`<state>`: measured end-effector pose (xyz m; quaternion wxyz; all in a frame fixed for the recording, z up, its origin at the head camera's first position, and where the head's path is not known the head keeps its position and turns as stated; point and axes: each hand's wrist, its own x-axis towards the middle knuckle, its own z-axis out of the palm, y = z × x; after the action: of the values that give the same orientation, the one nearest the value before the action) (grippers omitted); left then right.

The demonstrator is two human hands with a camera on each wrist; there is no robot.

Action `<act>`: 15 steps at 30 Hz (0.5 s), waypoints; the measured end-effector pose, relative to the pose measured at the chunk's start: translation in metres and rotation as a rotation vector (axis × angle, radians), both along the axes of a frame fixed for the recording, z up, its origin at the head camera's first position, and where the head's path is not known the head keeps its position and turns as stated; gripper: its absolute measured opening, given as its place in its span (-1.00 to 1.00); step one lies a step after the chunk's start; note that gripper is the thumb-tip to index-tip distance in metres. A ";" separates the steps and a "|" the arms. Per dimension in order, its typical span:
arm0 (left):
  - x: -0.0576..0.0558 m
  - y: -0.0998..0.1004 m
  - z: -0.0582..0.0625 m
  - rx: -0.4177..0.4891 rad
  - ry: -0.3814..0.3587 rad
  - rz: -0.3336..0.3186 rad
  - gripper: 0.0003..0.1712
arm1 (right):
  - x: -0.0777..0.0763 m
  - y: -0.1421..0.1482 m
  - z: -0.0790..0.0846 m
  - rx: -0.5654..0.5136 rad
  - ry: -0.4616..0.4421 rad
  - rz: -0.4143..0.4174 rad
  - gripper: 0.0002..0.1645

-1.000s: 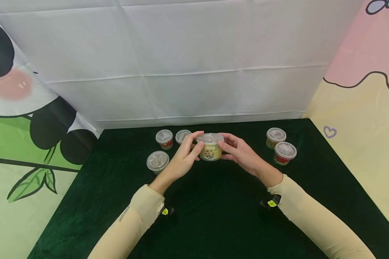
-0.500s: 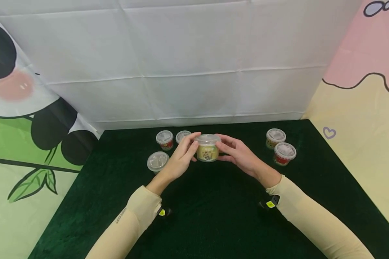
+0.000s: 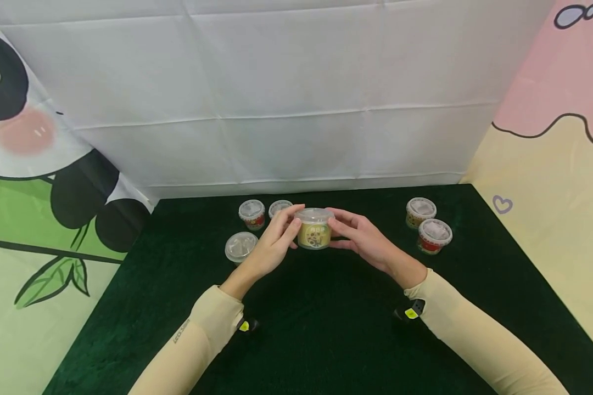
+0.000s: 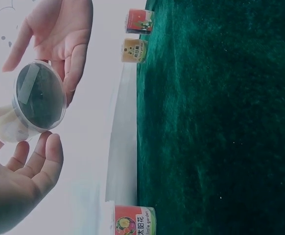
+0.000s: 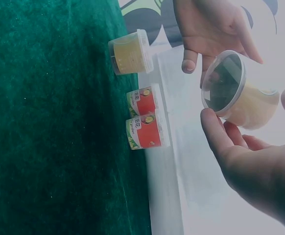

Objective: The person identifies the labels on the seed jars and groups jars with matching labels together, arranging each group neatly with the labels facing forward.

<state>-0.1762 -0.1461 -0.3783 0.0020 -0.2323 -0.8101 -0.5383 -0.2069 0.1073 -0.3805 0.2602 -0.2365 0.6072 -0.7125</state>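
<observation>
A clear lidded plastic tub (image 3: 315, 235) with a yellow label is held up over the green cloth, roughly upright. My left hand (image 3: 273, 242) grips its left side with thumb and fingers, while my right hand (image 3: 368, 237) grips the opposite side. From below, the left wrist view shows the dark round base of the tub (image 4: 40, 95) between both hands. In the right wrist view, fingertips of my right hand (image 5: 252, 161) touch the tub (image 5: 254, 105) near its base. Part of the label is washed out in the wrist views.
Behind and left of my left hand stand a red-labelled tub (image 3: 251, 215), a partly hidden tub (image 3: 279, 207) and a wider lidded tub (image 3: 240, 247). At right are a yellow-labelled tub (image 3: 420, 212) and a red-labelled tub (image 3: 434, 236). A white curtain (image 3: 296, 109) hangs behind the table.
Both hands have shifted the yellow-labelled tub slightly left and a little lower in the head view. The grip looks the same, and the other tubs stay in place.
</observation>
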 end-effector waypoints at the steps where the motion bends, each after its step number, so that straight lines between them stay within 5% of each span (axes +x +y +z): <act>1: 0.000 0.000 0.000 0.000 0.000 -0.001 -0.47 | 0.000 0.000 0.000 0.001 0.000 0.001 -0.28; 15: 0.001 -0.009 -0.001 -0.007 -0.030 -0.005 -0.47 | -0.002 -0.005 -0.005 -0.009 0.004 0.029 -0.24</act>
<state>-0.1749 -0.1550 -0.3795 -0.0124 -0.2261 -0.8113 -0.5389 -0.2089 0.1028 -0.3860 0.2681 -0.2479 0.6011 -0.7109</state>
